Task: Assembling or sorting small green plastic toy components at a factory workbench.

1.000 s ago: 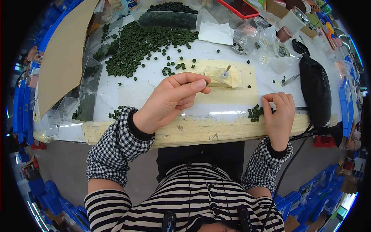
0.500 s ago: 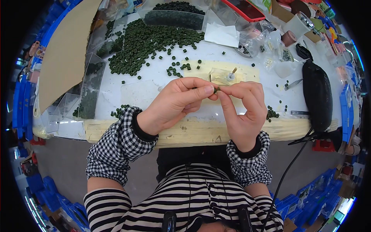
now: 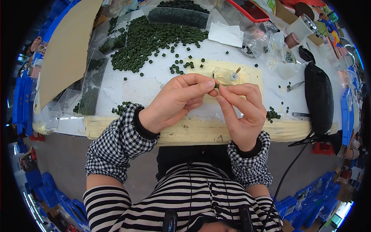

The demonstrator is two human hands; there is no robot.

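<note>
Between the thumb and fingers of my left hand (image 3: 179, 98) is a small dark green round piece (image 3: 216, 86), shaped like a little grooved spool. My right hand (image 3: 245, 112) is close beside it, the index fingertip at the piece's right edge and the thumb spread a little lower. Just behind my fingers, a yellow-taped block (image 3: 222, 77) carries a short white post (image 3: 234, 76) with a brown tip. Many similar green pieces lie in a large heap (image 3: 148, 42) at the back left. Smaller groups rest beside each forearm.
Clear plastic trays (image 3: 91, 83) and a bent cardboard sheet (image 3: 63, 58) stand at the left. White tissue (image 3: 226, 34) and a red-cased phone (image 3: 251, 9) lie at the back. A black pouch (image 3: 319, 92), tweezers (image 3: 296, 85) and a trailing cable are at the right. Yellow tape covers the table's front edge (image 3: 189, 133).
My right thumb has come away from the right index finger and sits lower. My left hand keeps the green piece, raised slightly. The whole view has shifted a little.
</note>
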